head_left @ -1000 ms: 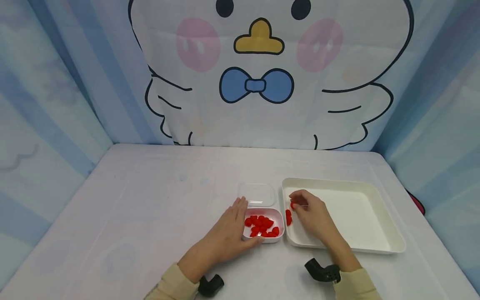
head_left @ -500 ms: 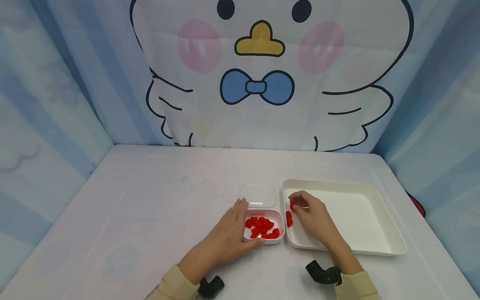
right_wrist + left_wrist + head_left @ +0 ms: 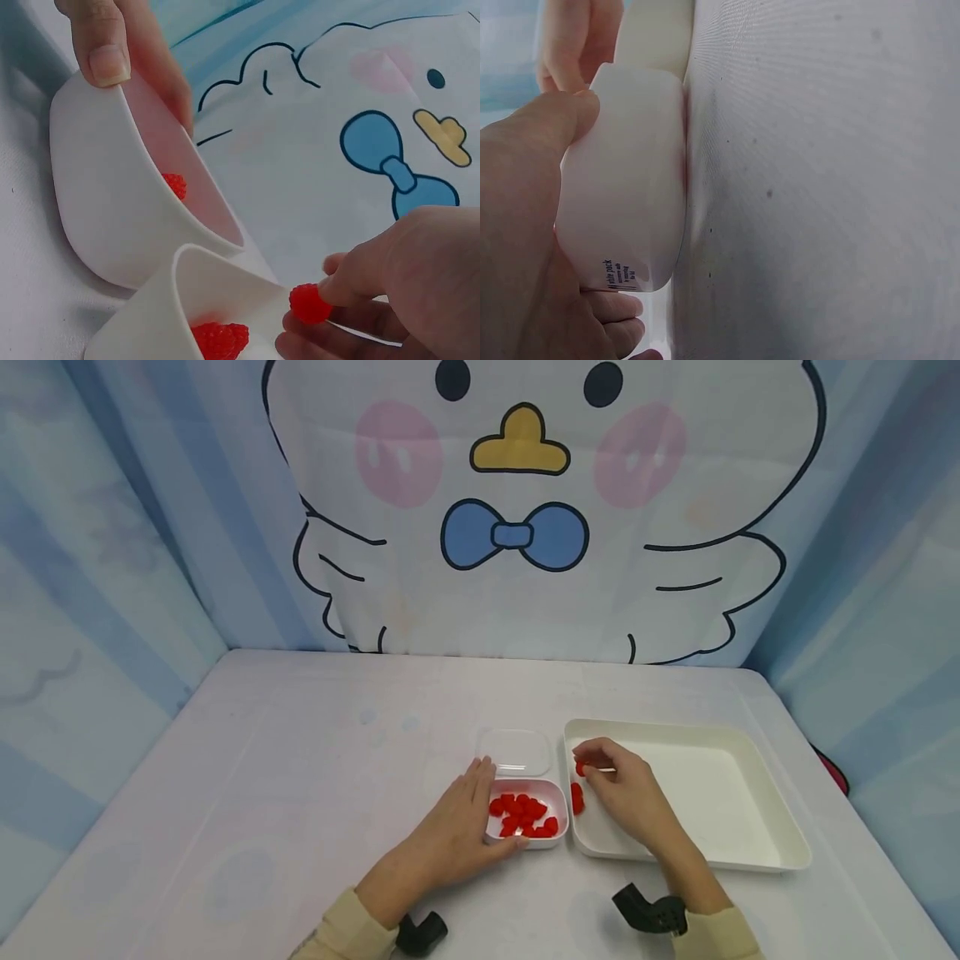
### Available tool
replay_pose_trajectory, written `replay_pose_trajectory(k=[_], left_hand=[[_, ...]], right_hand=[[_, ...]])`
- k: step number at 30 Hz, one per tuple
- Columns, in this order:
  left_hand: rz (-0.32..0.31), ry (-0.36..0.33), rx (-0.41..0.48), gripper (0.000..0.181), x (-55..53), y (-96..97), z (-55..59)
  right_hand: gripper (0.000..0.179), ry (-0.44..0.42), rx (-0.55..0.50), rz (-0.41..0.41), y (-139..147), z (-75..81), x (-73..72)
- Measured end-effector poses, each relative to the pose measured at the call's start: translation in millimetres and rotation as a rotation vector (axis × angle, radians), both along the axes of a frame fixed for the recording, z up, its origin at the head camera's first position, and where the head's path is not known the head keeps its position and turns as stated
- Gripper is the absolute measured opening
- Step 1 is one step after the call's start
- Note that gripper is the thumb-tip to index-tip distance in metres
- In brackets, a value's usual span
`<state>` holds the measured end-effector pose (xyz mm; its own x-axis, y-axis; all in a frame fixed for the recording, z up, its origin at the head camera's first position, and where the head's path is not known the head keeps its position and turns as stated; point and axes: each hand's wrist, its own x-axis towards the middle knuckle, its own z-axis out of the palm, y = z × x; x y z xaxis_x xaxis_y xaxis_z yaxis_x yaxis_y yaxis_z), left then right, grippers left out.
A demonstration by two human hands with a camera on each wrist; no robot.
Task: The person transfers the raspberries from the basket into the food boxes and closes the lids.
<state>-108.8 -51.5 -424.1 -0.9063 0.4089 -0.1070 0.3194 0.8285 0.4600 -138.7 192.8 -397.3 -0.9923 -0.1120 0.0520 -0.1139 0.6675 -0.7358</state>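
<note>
My left hand (image 3: 450,827) holds a small white plastic container (image 3: 551,842), thumb over its near rim and fingers along its left side. Several red raspberries (image 3: 522,808) lie in it. Dark printed lettering shows on the container's wall (image 3: 626,180) in the left wrist view. Over the left end of a white tray (image 3: 697,785), my right hand (image 3: 626,789) pinches one raspberry (image 3: 309,303) between thumb and fingers. Below that hand, more raspberries (image 3: 577,798) rest in the tray along its left wall.
A clear plastic lid (image 3: 516,750) lies just behind the container. The tray stands close against the container's right side. A pale cloth covers the table (image 3: 300,777), and printed curtains (image 3: 97,568) enclose its back and sides.
My right hand has shifted slightly left and away from me with the pinched raspberry. My left hand stays at the container.
</note>
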Motion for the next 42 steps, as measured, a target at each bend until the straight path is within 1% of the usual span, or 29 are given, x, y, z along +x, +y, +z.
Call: replay_pose_trajectory(k=[4, 10, 16, 23, 29, 35, 42], left_hand=[[0.003, -0.006, 0.006, 0.107, 1.6, -0.3, 0.4], [0.001, -0.005, 0.0, 0.107, 0.8, -0.5, -0.3], [-0.003, -0.001, -0.002, 0.106, 0.4, -0.5, -1.3], [-0.012, 0.013, 0.004, 0.106, -0.1, 0.2, -1.1], [-0.014, 0.015, 0.004, 0.107, -0.9, -0.1, -0.5], [-0.012, 0.021, -0.002, 0.106, -1.7, -0.6, 0.3], [-0.016, 0.027, 0.009, 0.105, -0.4, -1.6, 0.1]], right_hand=[[0.026, 0.02, -0.011, 0.022, -2, 2.7, 2.9], [0.026, 0.039, -0.024, 0.039, -4, 7.4, 6.4], [0.026, 0.016, -0.045, 0.051, -7, 8.2, 9.2], [0.025, 0.011, -0.076, 0.09, -10, 10.3, 10.9], [0.023, -0.009, -0.114, 0.152, -13, 13.5, 11.8], [0.025, -0.024, -0.129, 0.246, -16, 13.8, 12.3], [0.026, -0.055, -0.113, 0.303, -18, 14.6, 15.1]])
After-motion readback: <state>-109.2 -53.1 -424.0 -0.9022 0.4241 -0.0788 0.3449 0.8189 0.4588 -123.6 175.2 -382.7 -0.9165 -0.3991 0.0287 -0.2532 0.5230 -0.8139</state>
